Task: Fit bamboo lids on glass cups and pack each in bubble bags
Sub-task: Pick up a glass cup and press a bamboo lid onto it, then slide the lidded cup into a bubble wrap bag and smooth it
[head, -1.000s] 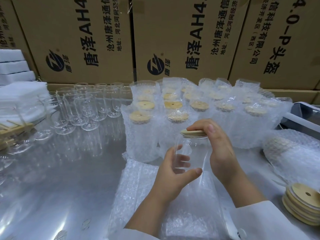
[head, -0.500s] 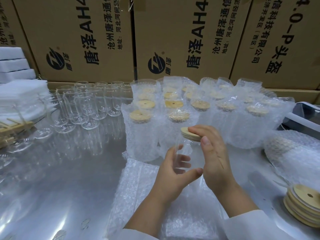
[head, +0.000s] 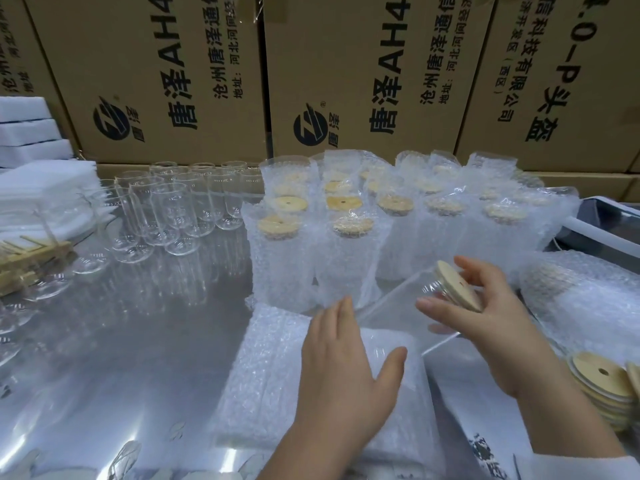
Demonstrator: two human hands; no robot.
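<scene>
While tilted: cup (head: 437,293) in right hand (head: 485,327)

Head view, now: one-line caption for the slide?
Right hand holds a lidded glass cup tilted while the left hand reaches onto the stack of bubble bags.

The right hand (head: 485,323) holds a glass cup (head: 412,306) tilted on its side, its bamboo lid (head: 459,286) fitted and facing right, while the left hand (head: 343,368) lies flat and open on a stack of bubble bags (head: 277,375) on the shiny desk (head: 121,358). Behind them stand rows of lidded cups already in bubble bags (head: 346,237), with a cluster of bare glass cups (head: 173,209) to their left and printed cardboard boxes (head: 363,81) along the back. A stack of loose bamboo lids (head: 602,379) sits at the right edge, and white foam sheets (head: 41,195) lie at the far left.
</scene>
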